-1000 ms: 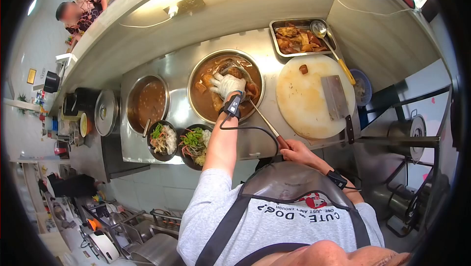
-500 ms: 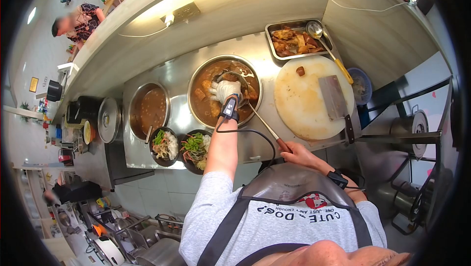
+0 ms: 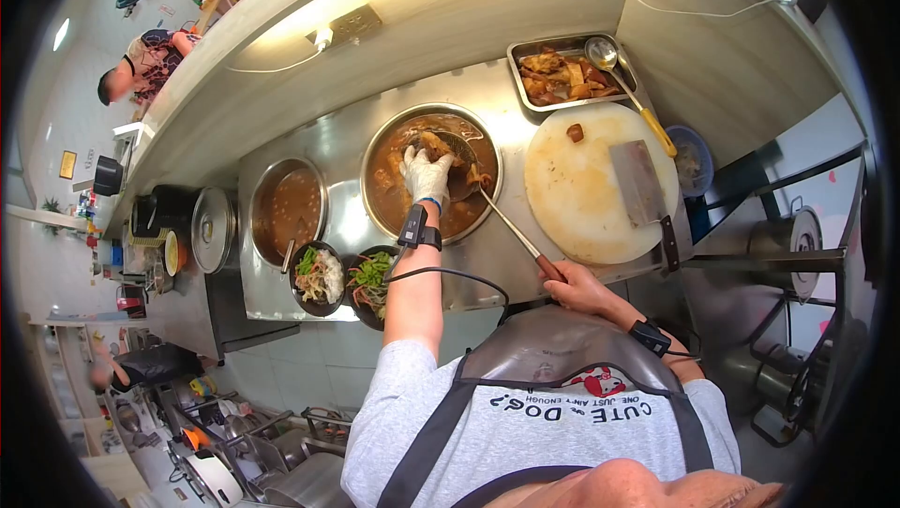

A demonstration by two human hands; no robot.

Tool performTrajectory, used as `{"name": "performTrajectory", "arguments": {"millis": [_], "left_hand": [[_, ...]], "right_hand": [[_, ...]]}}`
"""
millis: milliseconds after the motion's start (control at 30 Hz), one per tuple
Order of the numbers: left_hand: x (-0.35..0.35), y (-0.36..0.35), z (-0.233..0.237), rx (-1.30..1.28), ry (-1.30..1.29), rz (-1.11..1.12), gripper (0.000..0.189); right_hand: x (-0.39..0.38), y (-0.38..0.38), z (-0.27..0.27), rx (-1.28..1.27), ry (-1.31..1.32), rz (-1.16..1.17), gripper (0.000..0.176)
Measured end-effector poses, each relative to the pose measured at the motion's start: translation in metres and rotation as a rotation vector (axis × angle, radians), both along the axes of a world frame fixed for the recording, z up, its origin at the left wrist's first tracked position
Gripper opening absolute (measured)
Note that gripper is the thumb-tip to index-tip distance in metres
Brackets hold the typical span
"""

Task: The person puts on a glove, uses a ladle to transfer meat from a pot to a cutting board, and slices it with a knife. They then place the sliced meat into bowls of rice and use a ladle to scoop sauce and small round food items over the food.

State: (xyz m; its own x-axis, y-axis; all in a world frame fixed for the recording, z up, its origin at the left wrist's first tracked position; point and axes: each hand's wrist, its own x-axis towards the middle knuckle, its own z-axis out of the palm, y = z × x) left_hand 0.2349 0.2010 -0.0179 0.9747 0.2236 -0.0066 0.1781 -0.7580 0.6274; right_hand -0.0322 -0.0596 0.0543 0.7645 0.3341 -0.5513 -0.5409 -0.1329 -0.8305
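A round metal pot (image 3: 373, 199) holds brown sauce with braised pieces. My left hand (image 3: 427, 176), in a thin whitish glove, reaches into it over the bowl of a strainer ladle (image 3: 509, 228). Its fingers are bent round a brown braised food piece (image 3: 433, 143); their tips are partly hidden. My right hand (image 3: 579, 289) is wrapped round the ladle's wooden handle, low at the right of the pot. Two dark bowls stand at the counter's front edge: one with rice and greens (image 3: 319, 278), the other with greens (image 3: 369, 276), partly covered by my left forearm.
A second pot (image 3: 289, 211) of brown liquid stands left. On the right, a round cutting board (image 3: 577, 203) carries a cleaver (image 3: 638, 185) and a small brown piece. Behind it is a tray (image 3: 525, 103) of braised pieces with a yellow-handled ladle (image 3: 647, 119). Other people are farther left.
My left hand has shifted slightly left in the pot, and more of the braised piece shows past its fingers. My right hand and the ladle handle have moved slightly right.
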Motion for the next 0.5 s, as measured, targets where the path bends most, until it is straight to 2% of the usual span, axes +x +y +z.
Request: {"name": "performTrajectory", "arguments": {"millis": [67,133,167,233,300,400,433,500], "left_hand": [[-0.007,-0.002,0.012,0.09,-0.035,-0.009,0.063],[-0.019,-0.014,0.033,0.204,-0.126,0.031,0.058],[-0.022,-0.018,0.046,0.205,-0.125,0.033,0.058],[-0.023,-0.025,0.069,0.394,-0.044,0.02,0.05],[-0.017,-0.025,0.065,0.437,-0.04,0.017,0.045],[-0.003,-0.018,0.039,0.126,-0.089,-0.031,0.043],[-0.002,-0.019,0.038,0.125,-0.089,-0.032,0.043],[0.0,-0.022,0.033,-0.403,-0.09,0.054,0.039]], "right_hand": [[0.0,0.001,-0.002,-0.029,-0.034,0.015,0.031],[-0.003,0.003,-0.008,-0.233,-0.457,0.054,0.03],[-0.003,0.003,-0.007,-0.232,-0.456,0.056,0.03],[-0.002,0.005,0.004,-0.265,-0.384,0.066,0.027],[0.0,0.004,0.008,-0.3,-0.37,0.099,0.026],[0.0,0.005,0.008,-0.337,-0.358,0.13,0.025],[0.0,0.004,0.008,-0.34,-0.361,0.128,0.025],[0.0,0.002,0.012,-0.35,-0.366,0.122,0.025]]}}
